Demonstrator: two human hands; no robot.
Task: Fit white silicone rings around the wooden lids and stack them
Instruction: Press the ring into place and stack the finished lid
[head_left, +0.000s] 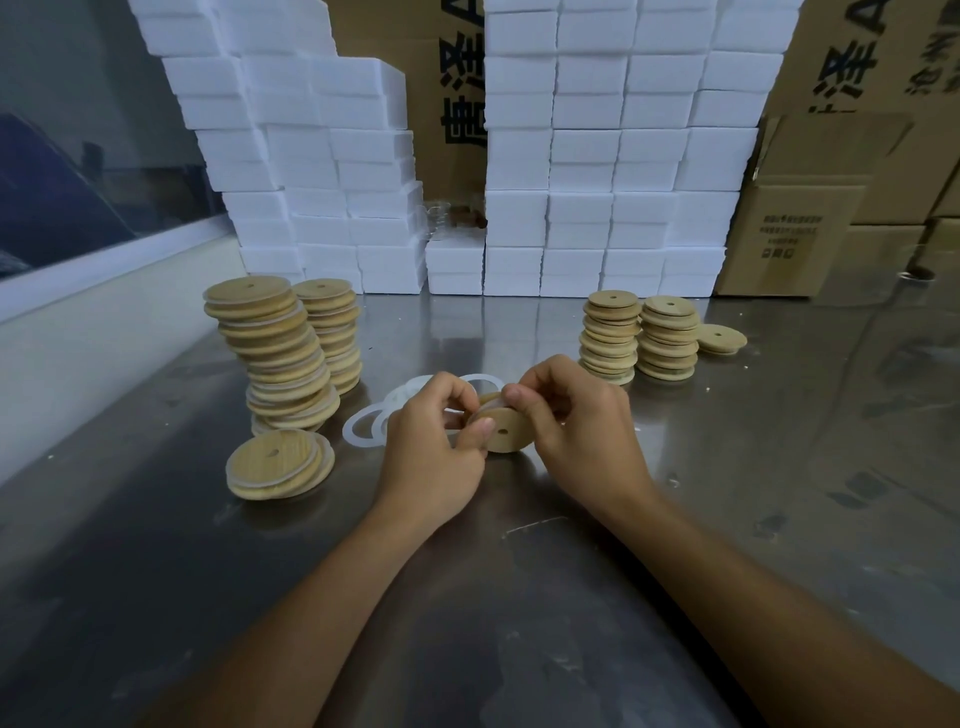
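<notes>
A round wooden lid (505, 430) with a small centre hole is held on edge above the steel table (519, 597), between both hands. My left hand (434, 441) pinches its left rim with thumb and fingers. My right hand (576, 415) grips its upper right rim, fingertips on a white ring at the lid's edge. Loose white silicone rings (363, 427) lie on the table just behind my left hand. A tall leaning stack of ringed lids (280, 358) stands at the left, with a short pile (279, 466) at its foot.
A second left stack (332, 332) stands behind the leaning one. Two shorter lid stacks (610, 338) (669, 338) and a single lid (721, 339) sit at the right. White boxes (597, 208) and brown cartons (810, 228) wall off the back. A pale ledge (78, 322) runs along the left.
</notes>
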